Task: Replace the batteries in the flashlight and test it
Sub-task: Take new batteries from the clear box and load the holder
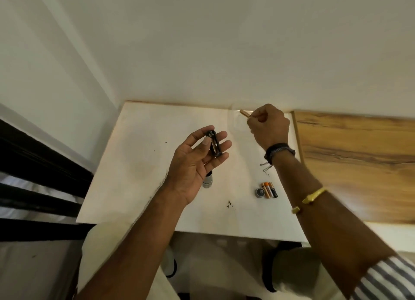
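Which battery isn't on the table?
The copper-coloured battery pinched in the right hand; the other three batteries lie together on the white table.

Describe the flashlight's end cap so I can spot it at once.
On the white table, close to its right edge, three batteries lie side by side. The end cap sits right beside them on their left: the only small, round, dark disc there, not a cylinder.

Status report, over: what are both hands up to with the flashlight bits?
Left hand holds black battery holder, thumb on it. Right hand pinches one battery. Flashlight body, cap, three batteries wait on table. Nothing blocking.
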`<state>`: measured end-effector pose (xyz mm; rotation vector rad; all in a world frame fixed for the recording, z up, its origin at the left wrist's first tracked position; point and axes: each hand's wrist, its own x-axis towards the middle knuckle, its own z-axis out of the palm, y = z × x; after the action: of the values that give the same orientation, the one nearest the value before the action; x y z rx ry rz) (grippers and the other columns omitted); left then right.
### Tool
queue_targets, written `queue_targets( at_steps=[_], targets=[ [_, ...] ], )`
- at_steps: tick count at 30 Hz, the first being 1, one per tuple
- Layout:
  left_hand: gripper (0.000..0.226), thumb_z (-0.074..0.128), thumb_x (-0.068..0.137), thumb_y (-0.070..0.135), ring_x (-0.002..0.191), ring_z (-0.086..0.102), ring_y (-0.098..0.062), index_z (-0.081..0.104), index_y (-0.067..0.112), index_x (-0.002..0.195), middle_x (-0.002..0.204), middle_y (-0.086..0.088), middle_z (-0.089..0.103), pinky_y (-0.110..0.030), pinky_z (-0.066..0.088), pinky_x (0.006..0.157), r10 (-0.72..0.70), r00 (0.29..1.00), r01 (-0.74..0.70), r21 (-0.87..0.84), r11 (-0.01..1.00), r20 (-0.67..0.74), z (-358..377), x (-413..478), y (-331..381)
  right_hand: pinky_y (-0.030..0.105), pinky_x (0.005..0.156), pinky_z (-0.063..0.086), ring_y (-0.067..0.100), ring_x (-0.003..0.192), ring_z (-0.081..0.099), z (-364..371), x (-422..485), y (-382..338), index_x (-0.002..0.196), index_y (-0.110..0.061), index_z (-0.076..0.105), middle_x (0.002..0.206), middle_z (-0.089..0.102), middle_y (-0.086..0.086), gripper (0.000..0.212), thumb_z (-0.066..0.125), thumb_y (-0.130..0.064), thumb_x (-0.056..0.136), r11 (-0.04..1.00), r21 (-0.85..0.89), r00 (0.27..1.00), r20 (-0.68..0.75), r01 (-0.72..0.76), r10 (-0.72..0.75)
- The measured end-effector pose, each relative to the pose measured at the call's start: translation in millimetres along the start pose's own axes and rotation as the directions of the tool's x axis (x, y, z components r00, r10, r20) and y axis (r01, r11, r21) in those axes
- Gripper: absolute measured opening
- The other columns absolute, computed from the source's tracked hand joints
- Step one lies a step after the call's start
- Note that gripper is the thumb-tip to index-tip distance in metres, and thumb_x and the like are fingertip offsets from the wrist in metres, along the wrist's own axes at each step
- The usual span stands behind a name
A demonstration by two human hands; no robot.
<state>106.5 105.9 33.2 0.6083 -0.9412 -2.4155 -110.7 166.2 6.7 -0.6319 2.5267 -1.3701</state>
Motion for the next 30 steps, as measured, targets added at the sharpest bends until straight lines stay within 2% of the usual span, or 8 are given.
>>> queue_targets(
  at_steps=[2,4,8,14,18,24,28,30],
  targets=[
    [0.027,0.046,0.104,0.012,0.117,0.067,-0.036,0.058,0.010,0.129,0.129,-0.017,0.067,-0.038,0.060,0.086,-0.009,1.000,0.008,-0.016,1.000,-0.003,4,-12,-7,0.047,0.075,0.065,0.023,0.074,0.075,-15,-36,-7,0.089,-0.017,0.072,0.076,0.074,0.003,0.009,0.071,-0.010,0.083,0.969,0.243,0.999,0.022,-0.040,0.036],
    [0.028,0.047,0.104,0.013,0.118,0.066,-0.036,0.058,0.011,0.130,0.129,-0.016,0.067,-0.038,0.060,0.086,-0.002,1.000,0.002,-0.023,1.000,-0.021,6,-26,-18,0.043,0.073,0.066,0.020,0.071,0.075,-30,-74,-11,0.093,-0.015,0.076,0.077,0.075,0.010,0.013,0.072,-0.007,0.085,0.903,0.420,0.996,0.051,-0.089,0.074],
    [0.027,0.052,0.102,0.014,0.116,0.067,-0.036,0.059,0.010,0.128,0.126,-0.015,0.069,-0.038,0.060,0.086,0.025,0.996,-0.025,-0.002,1.000,-0.084,8,-49,-39,0.032,0.067,0.062,0.023,0.072,0.074,-51,-139,-17,0.099,-0.012,0.079,0.080,0.077,0.009,0.014,0.072,-0.005,0.088,0.812,0.575,0.994,0.090,-0.098,0.056],
    [0.028,0.057,0.099,0.009,0.112,0.069,-0.036,0.059,0.005,0.128,0.122,-0.019,0.070,-0.038,0.061,0.084,0.040,0.991,-0.038,0.018,0.999,-0.124,6,-70,-51,0.043,0.070,0.064,0.024,0.071,0.073,-65,-200,-12,0.099,-0.017,0.080,0.078,0.077,-0.001,0.012,0.075,-0.012,0.091,0.904,0.419,0.986,0.096,0.081,-0.133],
    [0.028,0.063,0.096,0.013,0.113,0.069,-0.034,0.063,0.010,0.124,0.124,-0.016,0.070,-0.035,0.060,0.083,0.054,0.994,-0.047,0.075,0.996,-0.095,9,-72,-52,0.030,0.068,0.061,0.010,0.072,0.069,-64,-209,-6,0.101,-0.018,0.082,0.080,0.076,-0.007,0.013,0.077,-0.018,0.089,0.945,0.215,0.962,0.067,0.246,-0.266],
    [0.025,0.063,0.095,0.011,0.114,0.068,-0.034,0.066,0.012,0.120,0.122,-0.015,0.072,-0.036,0.060,0.085,0.044,0.997,-0.036,0.118,0.992,-0.070,9,-77,-54,0.031,0.066,0.058,0.012,0.070,0.067,-63,-211,-1,0.100,-0.017,0.081,0.079,0.075,-0.002,0.012,0.079,-0.020,0.089,0.916,0.071,0.913,0.083,0.395,-0.400],
    [0.023,0.060,0.098,0.009,0.108,0.071,-0.033,0.065,0.011,0.120,0.120,-0.014,0.073,-0.034,0.060,0.084,0.022,0.998,-0.011,0.160,0.987,-0.066,10,-79,-57,0.013,0.066,0.047,0.004,0.068,0.060,-65,-204,3,0.094,-0.019,0.082,0.075,0.073,-0.002,0.008,0.083,-0.019,0.085,0.903,0.046,0.896,0.114,0.426,-0.429],
    [0.023,0.058,0.098,0.008,0.108,0.071,-0.033,0.064,0.011,0.121,0.120,-0.014,0.072,-0.034,0.060,0.085,0.021,0.998,-0.010,0.185,0.983,-0.060,11,-79,-57,0.011,0.068,0.048,0.003,0.070,0.063,-65,-200,4,0.093,-0.018,0.082,0.077,0.074,-0.003,0.010,0.084,-0.018,0.083,0.929,0.089,0.918,0.145,0.359,-0.369]
  ],
)
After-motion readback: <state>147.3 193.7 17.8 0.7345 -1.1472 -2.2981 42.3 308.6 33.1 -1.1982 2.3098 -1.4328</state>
